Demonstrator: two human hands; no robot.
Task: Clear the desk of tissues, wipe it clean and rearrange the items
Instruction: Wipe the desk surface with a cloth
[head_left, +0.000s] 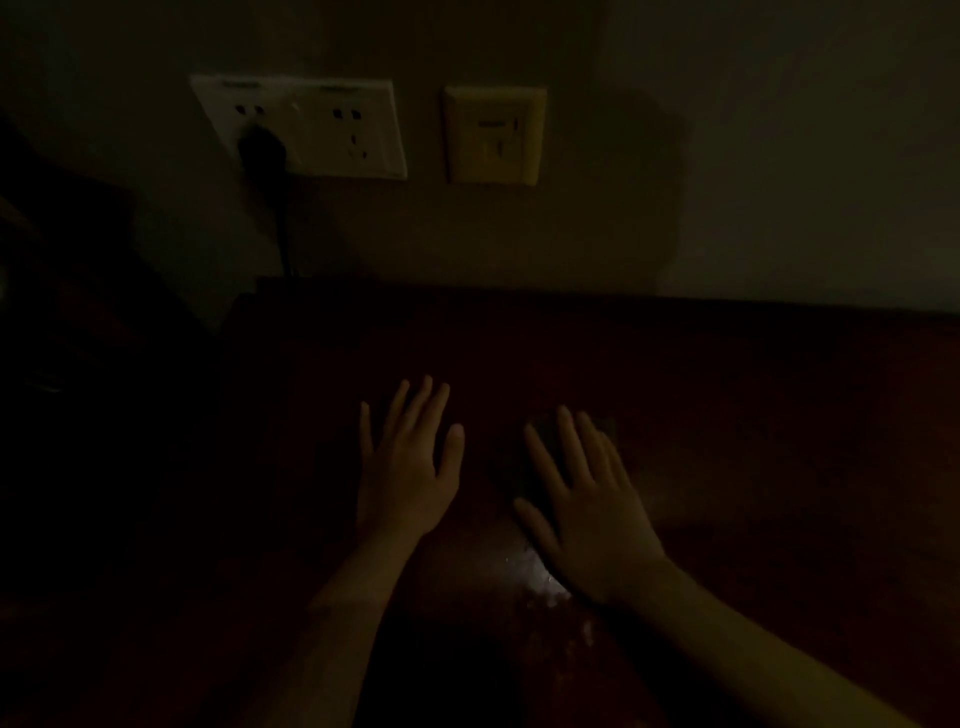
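Note:
The scene is very dark. Both hands lie over a dark reddish wooden desk (753, 415). My left hand (408, 467) is spread flat with straight fingers and holds nothing. My right hand (582, 499) is also flat with straight fingers, resting on a dark flat thing (524, 462) that I cannot identify. A small bright glint (540, 577) shows on the desk beside my right wrist. No tissue can be made out.
On the wall behind the desk are a white double socket plate (311, 124) with a black plug (262, 150) and hanging cable, and a yellowish plate (493, 135). Dark, unreadable shapes fill the left side (78, 338).

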